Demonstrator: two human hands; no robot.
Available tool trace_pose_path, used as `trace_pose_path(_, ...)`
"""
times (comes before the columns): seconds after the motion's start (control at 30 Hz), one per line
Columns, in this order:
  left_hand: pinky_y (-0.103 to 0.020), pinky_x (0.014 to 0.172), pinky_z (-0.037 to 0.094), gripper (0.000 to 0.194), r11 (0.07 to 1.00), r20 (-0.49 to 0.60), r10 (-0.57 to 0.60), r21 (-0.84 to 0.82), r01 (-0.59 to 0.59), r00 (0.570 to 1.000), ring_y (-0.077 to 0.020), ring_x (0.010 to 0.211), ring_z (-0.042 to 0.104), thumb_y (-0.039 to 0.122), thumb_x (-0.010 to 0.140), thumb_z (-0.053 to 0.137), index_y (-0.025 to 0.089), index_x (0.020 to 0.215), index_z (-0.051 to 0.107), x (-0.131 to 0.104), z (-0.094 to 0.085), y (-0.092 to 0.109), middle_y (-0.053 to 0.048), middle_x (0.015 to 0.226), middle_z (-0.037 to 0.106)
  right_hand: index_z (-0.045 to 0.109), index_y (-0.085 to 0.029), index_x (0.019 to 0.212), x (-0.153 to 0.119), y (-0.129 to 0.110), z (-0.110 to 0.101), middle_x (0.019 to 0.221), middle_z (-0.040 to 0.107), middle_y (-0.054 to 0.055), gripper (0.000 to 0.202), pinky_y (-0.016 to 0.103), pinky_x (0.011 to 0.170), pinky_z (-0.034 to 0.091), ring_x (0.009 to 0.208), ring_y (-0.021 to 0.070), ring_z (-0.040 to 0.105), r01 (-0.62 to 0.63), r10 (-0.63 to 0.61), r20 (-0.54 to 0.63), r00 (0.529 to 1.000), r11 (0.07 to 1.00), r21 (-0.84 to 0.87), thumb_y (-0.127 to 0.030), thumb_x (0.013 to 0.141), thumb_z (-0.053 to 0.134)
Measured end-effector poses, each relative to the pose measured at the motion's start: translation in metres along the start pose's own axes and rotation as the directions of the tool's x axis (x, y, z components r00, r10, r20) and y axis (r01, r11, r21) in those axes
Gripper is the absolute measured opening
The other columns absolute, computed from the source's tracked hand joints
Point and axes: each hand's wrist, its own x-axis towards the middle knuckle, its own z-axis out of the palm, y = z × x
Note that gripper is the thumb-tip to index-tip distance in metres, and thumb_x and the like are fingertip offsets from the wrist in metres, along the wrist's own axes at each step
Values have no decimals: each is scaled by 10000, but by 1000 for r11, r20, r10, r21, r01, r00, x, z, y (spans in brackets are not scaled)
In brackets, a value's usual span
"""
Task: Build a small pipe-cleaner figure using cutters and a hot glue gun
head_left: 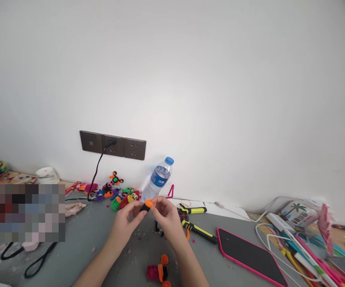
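Note:
Above the grey mat, my left hand (126, 223) is closed, its thumb and fingers pinching a small black and orange pipe-cleaner piece (148, 203). My right hand (166, 216) is closed too, its fingertips gripping the same piece from the right side. The piece has a round orange top and a dark body, partly covered by the fingers. Below my hands, between the forearms, lies a pink, orange and black pipe-cleaner figure (161, 272). Pliers with yellow and black handles (200, 231) rest just to the right of my right hand.
A water bottle (159, 178) leans against the wall behind my hands. Colourful pipe-cleaner figures (130, 196) lie left of it. A pink-cased phone (248, 255) is at right, near white cables and pink scissors (324, 267). A black cord (97, 169) hangs from the wall sockets.

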Motion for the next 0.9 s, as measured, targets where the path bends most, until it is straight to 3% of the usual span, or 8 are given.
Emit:
trace_pose_path(0.2,-301,744,530,244,1000,-9,6,-10,-6,1000,-229,827,653,383,800,614,172,905,678,-1,0,-1,-64,876,705,654,-177,863,1,2,-1,760,617,21,268,255,628,432,685,154,545,-16,16,5,1000,1000,5,-429,774,677)
trace_pose_path(0.4,-301,756,539,233,994,-27,-12,-107,9,1000,-227,855,657,378,783,642,176,898,662,2,1,-4,-63,882,699,645,-218,1046,0,-3,-8,828,589,11,356,260,630,431,668,142,523,-49,48,37,998,999,21,-429,763,697)
trace_pose_path(0.6,-345,826,543,290,987,-8,-60,-152,58,998,-253,917,671,396,743,662,168,922,677,5,0,-3,-89,945,724,677,-211,1005,0,-8,-9,862,587,26,333,258,593,416,653,140,510,-43,45,44,998,998,-50,-415,744,714)
trace_pose_path(0.9,-344,800,547,306,992,25,-73,-104,75,997,-263,903,672,400,744,643,168,938,690,4,0,0,-87,909,733,683,-196,925,2,-3,-10,871,650,44,284,263,600,398,672,152,522,-44,47,29,998,994,-105,-417,748,708)
